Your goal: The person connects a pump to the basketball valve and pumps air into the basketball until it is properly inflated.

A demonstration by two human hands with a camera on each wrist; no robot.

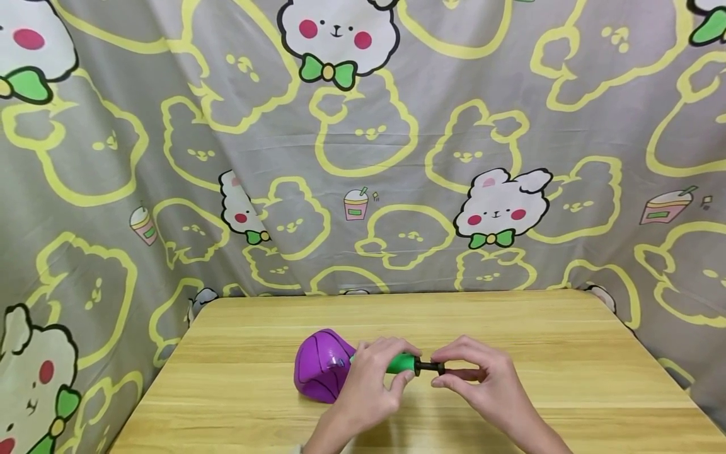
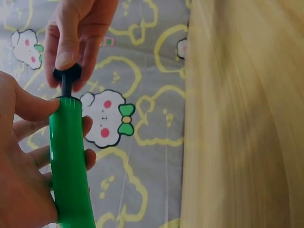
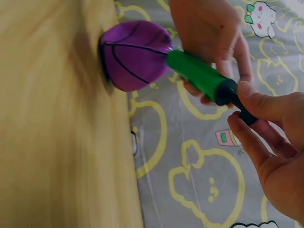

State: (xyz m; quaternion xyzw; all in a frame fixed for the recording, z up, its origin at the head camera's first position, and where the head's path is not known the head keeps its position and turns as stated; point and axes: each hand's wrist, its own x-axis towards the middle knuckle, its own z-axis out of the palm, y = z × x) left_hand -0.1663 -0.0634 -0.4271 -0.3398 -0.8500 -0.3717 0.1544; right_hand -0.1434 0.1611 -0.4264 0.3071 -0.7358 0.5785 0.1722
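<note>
My left hand (image 1: 371, 378) grips the green barrel of a small hand pump (image 2: 71, 161), thumb on one side and fingers round the other. The thumb and fingers of my right hand (image 1: 488, 375) pinch the black handle at the pump's end, and a short length of black rod shows between handle and barrel. At the pump's other end is a purple ball (image 1: 322, 366) with black lines, dented and partly deflated, resting on the table. In the right wrist view the green barrel (image 3: 197, 73) points straight at the ball's side; the left hand partly covers that joint in the head view.
The light wood-grain table (image 1: 238, 353) lies under the ball and hands. Behind it and along both sides hangs a grey curtain (image 1: 391, 183) printed with yellow outlines and white bunny faces.
</note>
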